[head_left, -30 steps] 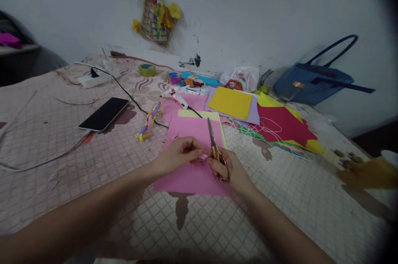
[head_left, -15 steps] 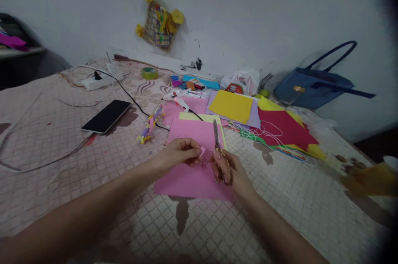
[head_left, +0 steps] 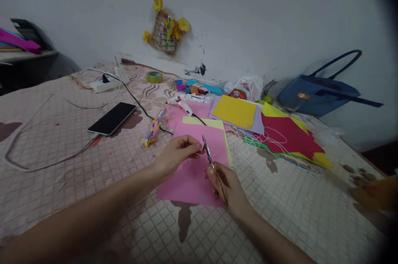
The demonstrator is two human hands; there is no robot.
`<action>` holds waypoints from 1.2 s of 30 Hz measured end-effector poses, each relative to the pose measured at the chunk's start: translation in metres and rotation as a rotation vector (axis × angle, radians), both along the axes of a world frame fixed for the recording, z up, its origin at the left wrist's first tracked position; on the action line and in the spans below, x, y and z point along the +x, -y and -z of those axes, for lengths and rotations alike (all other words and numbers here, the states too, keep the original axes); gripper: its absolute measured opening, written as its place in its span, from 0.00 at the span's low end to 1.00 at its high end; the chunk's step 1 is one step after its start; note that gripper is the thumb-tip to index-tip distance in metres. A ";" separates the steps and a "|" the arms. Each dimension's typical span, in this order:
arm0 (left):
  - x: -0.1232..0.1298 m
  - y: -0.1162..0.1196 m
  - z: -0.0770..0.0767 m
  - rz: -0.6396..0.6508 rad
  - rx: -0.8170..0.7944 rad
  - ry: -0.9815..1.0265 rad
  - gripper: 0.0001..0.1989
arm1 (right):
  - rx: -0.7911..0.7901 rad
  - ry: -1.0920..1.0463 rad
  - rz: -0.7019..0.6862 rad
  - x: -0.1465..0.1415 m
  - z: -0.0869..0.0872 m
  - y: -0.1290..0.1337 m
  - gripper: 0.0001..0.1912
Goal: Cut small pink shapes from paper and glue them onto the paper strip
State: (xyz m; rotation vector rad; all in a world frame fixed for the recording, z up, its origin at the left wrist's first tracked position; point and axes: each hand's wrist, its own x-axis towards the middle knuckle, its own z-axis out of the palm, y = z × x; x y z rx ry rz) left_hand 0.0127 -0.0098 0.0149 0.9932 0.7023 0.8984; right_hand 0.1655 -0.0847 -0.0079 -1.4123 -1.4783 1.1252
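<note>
My left hand (head_left: 182,154) pinches a small pink paper piece (head_left: 202,146), mostly hidden by the fingertips. In my right hand (head_left: 226,185) is a pair of scissors (head_left: 207,151), its blades pointing up and away from me. The blade tips are close beside the paper piece; I cannot tell whether they touch it. Beneath both hands lies a pink paper sheet (head_left: 189,189), with a pale yellow sheet (head_left: 229,154) showing at its edge. To the left stands a purple and yellow paper strip craft (head_left: 154,128).
A glue gun (head_left: 184,107) with a black cord lies behind the pink sheet. Yellow paper (head_left: 234,111), red paper (head_left: 287,137) and white string (head_left: 273,135) are to the right. A tablet (head_left: 112,118) on a white cable is at left. A blue handbag (head_left: 317,94) leans against the wall.
The scissors have swung left, so their tips are now by the small pink piece at my left fingertips. My right hand has turned with them. The camera view has shifted slightly.
</note>
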 end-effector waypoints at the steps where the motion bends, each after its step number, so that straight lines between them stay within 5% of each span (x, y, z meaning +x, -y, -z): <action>1: 0.001 0.001 0.000 -0.006 0.005 0.004 0.05 | -0.002 0.002 -0.003 0.000 0.000 0.000 0.17; 36: 0.003 0.000 0.009 -0.001 -0.050 0.107 0.05 | 0.040 0.102 -0.011 0.002 0.006 -0.001 0.15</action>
